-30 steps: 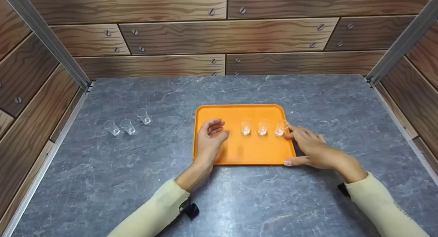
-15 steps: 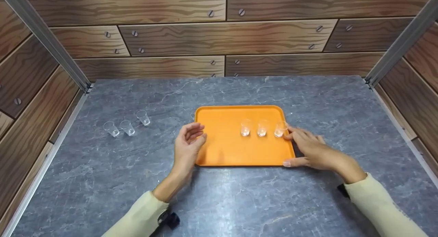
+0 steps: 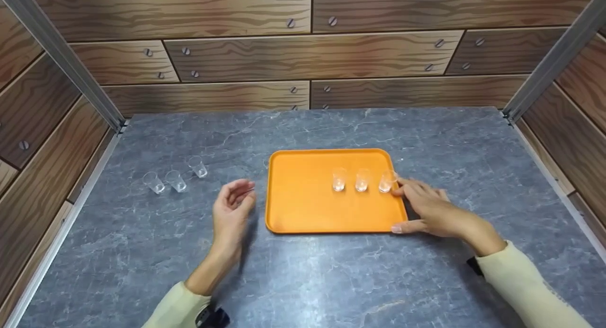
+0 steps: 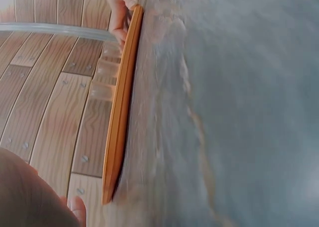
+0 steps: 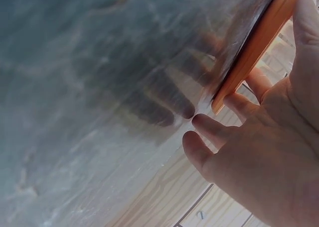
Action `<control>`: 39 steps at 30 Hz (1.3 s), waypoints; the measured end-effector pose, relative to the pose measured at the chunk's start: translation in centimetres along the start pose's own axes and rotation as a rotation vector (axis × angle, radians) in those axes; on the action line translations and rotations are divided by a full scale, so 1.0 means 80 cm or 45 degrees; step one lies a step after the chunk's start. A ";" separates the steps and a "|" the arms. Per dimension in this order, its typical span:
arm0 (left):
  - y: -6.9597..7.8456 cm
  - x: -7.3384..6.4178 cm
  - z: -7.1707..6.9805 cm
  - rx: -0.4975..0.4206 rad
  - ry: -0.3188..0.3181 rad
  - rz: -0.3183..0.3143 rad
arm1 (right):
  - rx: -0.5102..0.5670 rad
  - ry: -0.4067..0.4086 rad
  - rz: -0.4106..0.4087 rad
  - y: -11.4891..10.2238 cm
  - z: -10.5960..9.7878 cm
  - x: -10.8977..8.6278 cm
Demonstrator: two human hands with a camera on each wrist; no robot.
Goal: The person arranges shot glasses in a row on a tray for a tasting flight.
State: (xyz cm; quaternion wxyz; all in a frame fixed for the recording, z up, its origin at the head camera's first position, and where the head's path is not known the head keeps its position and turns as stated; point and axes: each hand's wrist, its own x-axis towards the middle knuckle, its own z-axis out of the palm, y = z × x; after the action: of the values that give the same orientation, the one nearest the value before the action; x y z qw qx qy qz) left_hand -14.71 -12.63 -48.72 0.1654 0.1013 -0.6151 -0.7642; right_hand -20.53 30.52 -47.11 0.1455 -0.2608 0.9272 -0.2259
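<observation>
An orange tray (image 3: 303, 195) lies flat on the table, with three small clear plastic cups (image 3: 361, 181) standing in a row on its right half. My right hand (image 3: 433, 207) grips the tray's front right corner, thumb on the front rim and fingers along the right side, close to the rightmost cup (image 3: 385, 182). To the left of the tray hovers my left hand (image 3: 232, 214), fingers loosely bent and holding nothing. Farther left, three more clear cups (image 3: 176, 181) stand on the table. In the right wrist view, fingers (image 5: 239, 105) touch the tray's orange edge (image 5: 259, 38).
The grey marbled table (image 3: 312, 280) carries everything. Wood-patterned panels (image 3: 265, 58) close off the back and both sides, with metal posts (image 3: 71, 63) at the rear corners.
My left hand has moved left, from over the tray's left part to the table beside it. The right hand stays at the tray's corner, and the cups have not moved.
</observation>
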 end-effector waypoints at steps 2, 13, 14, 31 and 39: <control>0.002 0.002 -0.008 -0.009 0.029 -0.007 | 0.000 0.001 -0.006 -0.001 0.000 0.000; 0.017 0.014 -0.049 -0.049 0.149 -0.033 | -0.010 -0.004 0.004 -0.003 0.003 -0.001; 0.018 0.014 -0.053 -0.058 0.159 -0.035 | -0.009 -0.005 0.003 -0.003 0.002 -0.001; 0.033 0.022 -0.114 -0.025 0.322 -0.003 | -0.016 -0.012 -0.024 0.000 -0.004 0.002; 0.038 0.033 -0.137 -0.053 0.435 0.038 | -0.011 -0.019 -0.011 0.001 -0.003 0.001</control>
State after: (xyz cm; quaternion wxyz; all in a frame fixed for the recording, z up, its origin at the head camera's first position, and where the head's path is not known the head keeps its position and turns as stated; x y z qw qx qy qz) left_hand -12.82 -24.15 -48.05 0.2809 0.2170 -0.5637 -0.7458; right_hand -20.74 30.64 -46.93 0.1503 -0.2670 0.9260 -0.2204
